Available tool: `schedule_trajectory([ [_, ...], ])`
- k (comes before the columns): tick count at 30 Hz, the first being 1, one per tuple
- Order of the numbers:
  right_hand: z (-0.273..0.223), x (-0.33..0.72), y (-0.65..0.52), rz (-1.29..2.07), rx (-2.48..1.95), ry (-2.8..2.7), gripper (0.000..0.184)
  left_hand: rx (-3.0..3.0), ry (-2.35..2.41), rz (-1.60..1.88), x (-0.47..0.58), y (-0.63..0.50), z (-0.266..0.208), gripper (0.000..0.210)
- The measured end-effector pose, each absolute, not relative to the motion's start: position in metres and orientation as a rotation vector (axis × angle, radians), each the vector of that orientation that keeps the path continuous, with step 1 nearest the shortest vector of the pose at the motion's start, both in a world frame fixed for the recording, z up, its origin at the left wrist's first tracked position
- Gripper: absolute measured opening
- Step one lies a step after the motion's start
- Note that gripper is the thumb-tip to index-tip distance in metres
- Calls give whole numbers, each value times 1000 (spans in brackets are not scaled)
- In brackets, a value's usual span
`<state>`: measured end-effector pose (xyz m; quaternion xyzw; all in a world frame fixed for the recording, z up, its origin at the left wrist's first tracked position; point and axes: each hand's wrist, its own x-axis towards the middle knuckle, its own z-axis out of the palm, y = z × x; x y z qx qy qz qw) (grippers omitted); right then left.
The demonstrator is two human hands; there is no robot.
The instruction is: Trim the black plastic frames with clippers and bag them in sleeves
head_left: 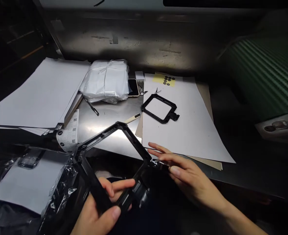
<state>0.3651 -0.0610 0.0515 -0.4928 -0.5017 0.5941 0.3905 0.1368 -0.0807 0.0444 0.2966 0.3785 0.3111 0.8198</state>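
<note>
Head view – dim room, steel bench [109, 117] w/ paper sheets [190, 130]

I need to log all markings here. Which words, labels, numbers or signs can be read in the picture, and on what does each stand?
No text can be read.
Label strip with square codes and print: too small.
Yellow sheet with dark round stickers: marks too blurred.
Black frame in the hands: no marking visible.

Bare bench [109, 119] lies open at 12 o'clock from the hands, crossed only by a pen [92, 107] and a small stick [132, 118]. At 1 o'clock a second frame [160, 108] sits on white paper [195, 130]; a wrapped bundle [107, 80] blocks 11 o'clock.
</note>
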Motion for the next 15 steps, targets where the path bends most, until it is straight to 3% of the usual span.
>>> schedule_trajectory([
  [5, 36, 352, -47, 1610, -1040, -1140, 24, 801, 608, 993, 173, -88, 17, 3],
  [6, 39, 356, -40, 1589, -1004, -1200, 23, 806, 608, 972, 173, -86, 13, 6],
  [8, 49, 370, -27, 1588, -919, -1421, 22, 668, 635, 679, 164, -76, 10, 35],
  [10, 60, 384, -15, 1610, -866, -1698, 19, 585, 629, 565, 147, -60, 14, 39],
  [13, 71, 393, -2, 1630, -874, -2089, 16, 514, 536, 409, 126, -37, 30, 80],
  [15, 74, 391, 2, 1602, -884, -2284, 20, 543, 476, 293, 120, -32, 40, 61],
])
